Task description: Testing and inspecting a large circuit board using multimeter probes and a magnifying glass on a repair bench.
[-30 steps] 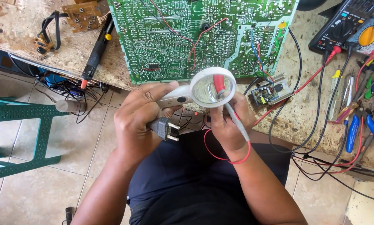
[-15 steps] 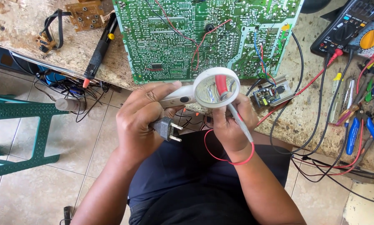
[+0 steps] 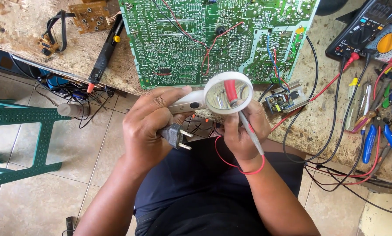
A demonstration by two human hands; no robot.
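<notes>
The left hand (image 3: 150, 126) clasps one white magnifying glass (image 3: 227, 93) by its handle, with one black two-pin plug (image 3: 175, 136) against the palm. The right hand (image 3: 245, 131) pinches one red test probe (image 3: 239, 109) beneath the lens. Both hover just off the table edge (image 3: 309, 131), below one green circuit board (image 3: 217, 39). Open floor lies left of the board, around one green stool (image 3: 17, 140).

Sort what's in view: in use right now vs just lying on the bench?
In use:
left hand holds white magnifying glass and grey two-pin plug
right hand holds red-tipped probe

Lying about:
green circuit board
black soldering iron
multimeter
blue-handled pliers
green plastic stool
</notes>
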